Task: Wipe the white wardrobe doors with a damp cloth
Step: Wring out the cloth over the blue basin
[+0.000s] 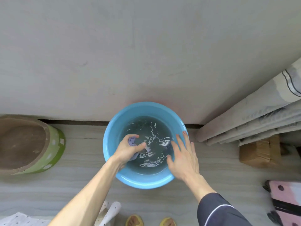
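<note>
One blue basin (110, 128) sits on the pale wooden floor (81, 168), at the floor's far edge and right against the white wardrobe front (146, 54). It holds rippled water (151, 134). One purple cloth (132, 141) lies in the water on the basin's left side, bunched inside the left hand (128, 149), whose fingers and thumb curl tightly round it. The right hand (184, 159) holds nothing: its fingers are straight and spread wide over the basin's right rim, though whether they touch the rim I cannot tell.

Two yellow slippers (134, 221) show at the floor's near edge. One round green spotted container (48, 152) stands at the left edge, well apart from the basin. At the right edge are one wooden block (260, 150), pale folded fabric (252, 115) above it, and one pink spotted item (286, 201).
</note>
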Demonstrator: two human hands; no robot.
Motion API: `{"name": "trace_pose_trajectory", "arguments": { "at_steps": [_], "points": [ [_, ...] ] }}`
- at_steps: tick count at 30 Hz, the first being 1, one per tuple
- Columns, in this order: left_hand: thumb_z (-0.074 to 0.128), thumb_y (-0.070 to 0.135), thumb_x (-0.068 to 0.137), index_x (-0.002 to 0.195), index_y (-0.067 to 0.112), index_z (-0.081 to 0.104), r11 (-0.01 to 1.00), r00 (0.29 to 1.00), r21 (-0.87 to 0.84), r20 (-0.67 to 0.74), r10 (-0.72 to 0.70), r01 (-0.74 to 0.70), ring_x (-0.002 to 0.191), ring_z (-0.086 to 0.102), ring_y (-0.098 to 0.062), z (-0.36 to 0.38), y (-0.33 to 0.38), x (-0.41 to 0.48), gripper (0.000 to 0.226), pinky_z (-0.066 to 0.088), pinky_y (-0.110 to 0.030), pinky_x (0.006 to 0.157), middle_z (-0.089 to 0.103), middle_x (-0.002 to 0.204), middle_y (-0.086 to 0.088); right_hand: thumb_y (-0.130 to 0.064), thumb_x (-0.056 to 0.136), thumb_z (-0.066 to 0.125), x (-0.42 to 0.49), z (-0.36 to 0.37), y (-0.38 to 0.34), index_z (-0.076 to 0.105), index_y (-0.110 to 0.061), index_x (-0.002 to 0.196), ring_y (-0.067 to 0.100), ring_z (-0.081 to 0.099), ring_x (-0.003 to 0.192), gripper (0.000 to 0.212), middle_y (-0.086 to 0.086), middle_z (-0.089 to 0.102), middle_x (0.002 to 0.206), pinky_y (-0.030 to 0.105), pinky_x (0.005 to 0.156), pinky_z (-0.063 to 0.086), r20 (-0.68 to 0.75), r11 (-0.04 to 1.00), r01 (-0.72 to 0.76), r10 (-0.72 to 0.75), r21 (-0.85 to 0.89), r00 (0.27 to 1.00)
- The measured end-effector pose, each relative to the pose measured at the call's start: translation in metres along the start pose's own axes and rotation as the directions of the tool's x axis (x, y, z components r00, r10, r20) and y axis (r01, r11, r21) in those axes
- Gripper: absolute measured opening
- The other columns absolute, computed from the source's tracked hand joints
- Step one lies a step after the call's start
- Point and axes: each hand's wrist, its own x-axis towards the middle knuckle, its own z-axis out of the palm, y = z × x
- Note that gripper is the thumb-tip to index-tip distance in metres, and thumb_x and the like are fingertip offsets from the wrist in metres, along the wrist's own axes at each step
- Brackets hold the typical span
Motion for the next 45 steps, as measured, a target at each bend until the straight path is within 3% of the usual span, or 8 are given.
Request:
{"name": "trace_pose_trajectory", "arguments": {
  "at_steps": [3, 8, 12, 18, 21, 28, 42, 45],
  "points": [
    [0.073, -0.014, 0.079, 0.107, 0.008, 0.053, 0.997, 0.999, 0.069, -0.033, -0.015, 0.017, 0.057, 0.040, -0.015, 0.001, 0.001, -0.002, 0.040, 0.035, -0.025, 0.047, 0.048, 0.070, 0.002, -0.040, 0.092, 0.045, -0.003, -0.005, -0.002, 0.044, -0.017, 0.148, 0.014, -0.031, 0.147, 0.060, -0.005, 0.021, 0.165, 0.046, 0.124, 0.005, 0.041, 1.000, -0.005, 0.005, 0.006, 0.999],
    [0.065, -0.011, 0.087, 0.105, 0.013, 0.058, 0.998, 0.999, 0.056, -0.038, -0.030, 0.032, 0.075, 0.066, -0.024, 0.002, 0.002, -0.003, 0.031, 0.063, -0.040, 0.067, 0.063, 0.103, -0.009, -0.041, 0.095, 0.043, -0.003, -0.010, -0.007, 0.045, -0.019, 0.146, 0.013, -0.036, 0.145, 0.055, -0.010, 0.026, 0.162, 0.043, 0.125, 0.010, 0.082, 0.999, -0.046, 0.045, 0.011, 0.996],
    [0.071, 0.021, 0.094, 0.100, 0.011, 0.061, 0.996, 0.997, 0.071, -0.053, 0.057, -0.053, 0.051, 0.049, -0.018, 0.009, 0.005, -0.010, 0.016, 0.039, -0.025, 0.043, 0.059, 0.082, -0.010, -0.042, 0.094, 0.042, -0.003, -0.012, -0.008, 0.049, -0.020, 0.142, 0.013, -0.035, 0.145, 0.053, -0.011, 0.031, 0.159, 0.043, 0.122, 0.021, 0.096, 0.999, -0.054, 0.053, 0.003, 0.994],
    [0.043, 0.081, 0.086, 0.064, 0.014, 0.041, 0.933, 0.976, 0.357, -0.186, 0.115, -0.041, 0.046, 0.041, -0.023, 0.011, 0.011, -0.009, 0.070, 0.040, -0.026, 0.046, 0.046, 0.056, -0.001, -0.040, 0.094, 0.043, -0.002, -0.015, -0.010, 0.056, -0.019, 0.135, 0.014, -0.032, 0.147, 0.048, -0.013, 0.039, 0.154, 0.039, 0.117, 0.029, 0.079, 0.998, -0.055, 0.054, 0.007, 0.995],
    [0.027, 0.071, 0.096, 0.060, 0.012, 0.045, 0.828, 0.954, 0.559, -0.222, 0.202, -0.045, 0.070, 0.057, -0.029, 0.014, 0.010, -0.011, 0.072, 0.049, -0.041, 0.072, 0.062, 0.067, -0.002, -0.041, 0.092, 0.039, -0.002, -0.012, -0.009, 0.057, -0.021, 0.135, 0.013, -0.032, 0.147, 0.051, -0.015, 0.043, 0.151, 0.038, 0.115, 0.033, 0.073, 0.999, -0.052, 0.052, -0.005, 0.996],
    [0.027, 0.041, 0.108, 0.057, 0.011, 0.037, 0.716, 0.935, 0.693, -0.197, 0.295, -0.080, 0.069, 0.050, -0.030, 0.025, 0.009, -0.017, 0.060, 0.037, -0.037, 0.066, 0.052, 0.061, -0.007, -0.039, 0.094, 0.042, -0.003, -0.009, -0.007, 0.064, -0.017, 0.127, 0.016, -0.027, 0.149, 0.045, -0.011, 0.052, 0.144, 0.041, 0.117, 0.031, 0.073, 0.999, -0.042, 0.042, -0.013, 0.996],
    [0.029, 0.058, 0.101, 0.069, 0.018, 0.056, 0.671, 0.987, 0.741, -0.107, 0.119, -0.001, 0.079, 0.064, -0.033, 0.024, -0.005, 0.001, 0.058, 0.050, -0.041, 0.082, 0.067, 0.082, -0.013, -0.043, 0.096, 0.038, -0.001, -0.002, -0.002, 0.068, -0.020, 0.117, 0.015, -0.034, 0.146, 0.043, -0.012, 0.058, 0.134, 0.040, 0.121, 0.023, 0.064, 1.000, -0.020, 0.020, -0.005, 0.998],
    [0.048, 0.062, 0.092, 0.089, 0.029, 0.050, 0.628, 0.997, 0.778, -0.027, 0.070, -0.023, 0.083, 0.064, -0.022, 0.019, -0.003, -0.003, 0.033, 0.052, -0.037, 0.078, 0.064, 0.100, 0.010, -0.043, 0.097, 0.042, -0.001, -0.012, -0.001, 0.066, -0.025, 0.119, 0.014, -0.026, 0.149, 0.037, -0.011, 0.059, 0.133, 0.038, 0.119, 0.026, 0.181, 0.998, 0.003, -0.016, 0.070, 0.983]
  ]
}}
